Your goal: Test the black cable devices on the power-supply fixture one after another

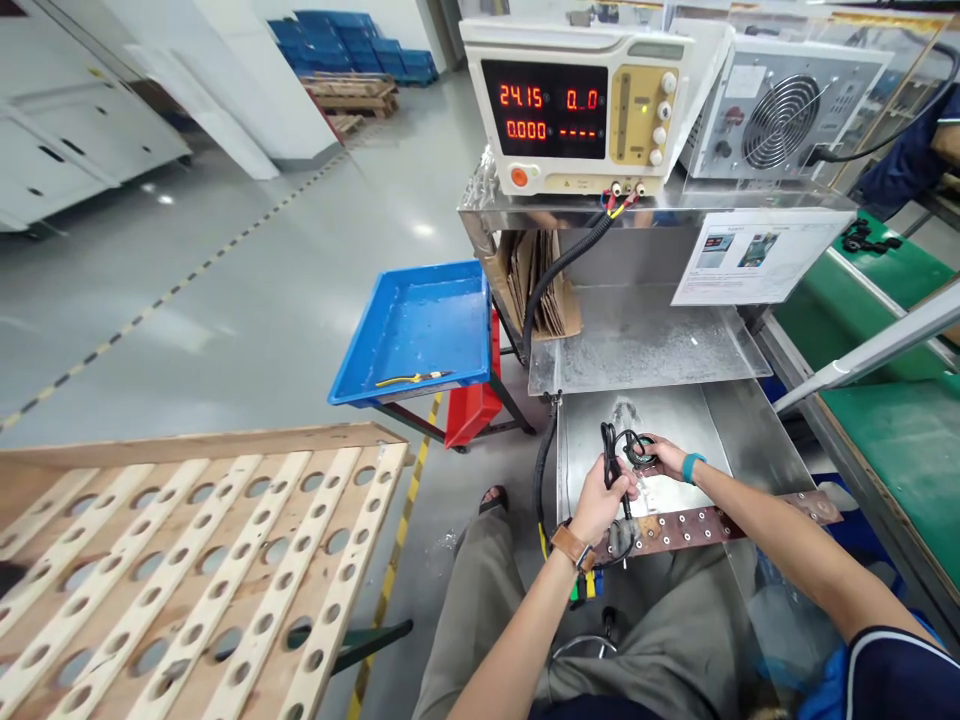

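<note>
Head view: left hand (602, 497) is gripping a folded black cable (609, 448), fingers curled, cable's long axis pointing forward. Right hand (667, 458) is pinching a round black part (640, 453) just rightward, above steel tray (686, 410).

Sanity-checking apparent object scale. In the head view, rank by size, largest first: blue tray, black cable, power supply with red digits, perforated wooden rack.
1. Perforated wooden rack
2. Power supply with red digits
3. Blue tray
4. Black cable, partly covered by the left hand
</note>
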`<state>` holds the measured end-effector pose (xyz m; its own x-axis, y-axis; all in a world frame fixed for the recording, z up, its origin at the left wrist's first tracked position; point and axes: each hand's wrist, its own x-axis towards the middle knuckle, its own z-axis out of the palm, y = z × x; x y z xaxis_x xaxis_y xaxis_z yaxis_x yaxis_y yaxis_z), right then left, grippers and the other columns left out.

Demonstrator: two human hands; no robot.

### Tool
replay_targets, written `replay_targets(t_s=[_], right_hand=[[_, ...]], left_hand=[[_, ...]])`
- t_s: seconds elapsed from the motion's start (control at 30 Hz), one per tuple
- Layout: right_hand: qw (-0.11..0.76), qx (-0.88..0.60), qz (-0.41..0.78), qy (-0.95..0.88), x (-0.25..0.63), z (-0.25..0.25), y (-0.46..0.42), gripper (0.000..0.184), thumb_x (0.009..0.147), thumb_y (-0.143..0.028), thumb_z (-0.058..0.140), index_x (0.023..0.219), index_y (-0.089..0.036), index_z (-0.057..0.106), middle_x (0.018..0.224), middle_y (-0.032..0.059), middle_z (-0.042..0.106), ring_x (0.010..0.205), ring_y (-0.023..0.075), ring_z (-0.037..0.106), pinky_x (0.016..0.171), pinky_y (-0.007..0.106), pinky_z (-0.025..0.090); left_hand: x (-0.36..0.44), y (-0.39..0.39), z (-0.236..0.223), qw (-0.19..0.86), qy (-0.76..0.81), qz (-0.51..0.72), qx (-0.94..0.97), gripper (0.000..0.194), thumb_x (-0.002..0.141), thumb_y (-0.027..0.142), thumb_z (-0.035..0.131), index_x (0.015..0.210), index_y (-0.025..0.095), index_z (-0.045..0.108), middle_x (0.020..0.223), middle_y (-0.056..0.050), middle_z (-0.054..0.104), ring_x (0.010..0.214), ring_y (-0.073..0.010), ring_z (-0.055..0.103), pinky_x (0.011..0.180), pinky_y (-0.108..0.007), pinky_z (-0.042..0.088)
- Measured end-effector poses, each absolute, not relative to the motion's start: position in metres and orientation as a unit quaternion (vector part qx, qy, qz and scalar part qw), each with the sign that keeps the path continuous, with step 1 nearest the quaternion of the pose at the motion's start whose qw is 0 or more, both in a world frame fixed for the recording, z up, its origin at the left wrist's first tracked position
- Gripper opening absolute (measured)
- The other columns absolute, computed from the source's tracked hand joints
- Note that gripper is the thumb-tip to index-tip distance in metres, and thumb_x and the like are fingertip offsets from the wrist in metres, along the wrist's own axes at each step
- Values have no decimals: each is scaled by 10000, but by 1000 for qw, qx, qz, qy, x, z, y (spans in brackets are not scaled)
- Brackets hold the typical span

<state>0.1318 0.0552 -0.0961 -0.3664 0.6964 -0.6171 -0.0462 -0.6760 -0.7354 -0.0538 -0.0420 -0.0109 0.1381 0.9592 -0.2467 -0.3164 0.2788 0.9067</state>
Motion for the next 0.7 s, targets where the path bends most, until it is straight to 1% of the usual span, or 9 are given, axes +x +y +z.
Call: replay_targets(t_s=[0.07,0.23,0.5,0.6,0.7], right_hand=[[246,-509,762,-317,131,-97,55,420,713,-260,775,1055,-186,543,852,55,658,707,238,679,649,352,595],[273,-487,775,-297,130,-98,54,392,704,-217,769,1018,-191,535,913,42,648,758,212,662,743,414,604],[271,-485,773,-308,129,-101,52,406,685,-247,782,1006,-183,543,865,38,634,735,206,645,727,405,602],[271,-478,770,-323,130,-104,53,379,660,-248,780,951,-179,548,838,33,623,717,218,643,719,416,597],[285,-462,771,-333,129,-108,52,362,643,-257,780,907,-174,547,817,23,605,711,208,630,722,409,589]], left_hand=[[-54,-43,-10,664,447,479,361,314,786,364,673,946,181,474,755,17,588,598,-97,565,631,-249,479],[-54,-43,-12,657,447,485,365,288,793,342,658,940,178,472,755,10,596,599,-105,568,632,-261,482],[-54,-44,-17,658,445,486,365,275,790,324,646,946,184,467,768,11,598,604,-108,570,636,-261,481],[-54,-44,-20,657,446,485,366,268,783,315,646,946,186,476,775,11,599,607,-109,574,642,-265,486],[-54,-45,-21,654,445,490,366,264,785,314,644,945,187,477,771,8,602,609,-109,571,641,-264,488]])
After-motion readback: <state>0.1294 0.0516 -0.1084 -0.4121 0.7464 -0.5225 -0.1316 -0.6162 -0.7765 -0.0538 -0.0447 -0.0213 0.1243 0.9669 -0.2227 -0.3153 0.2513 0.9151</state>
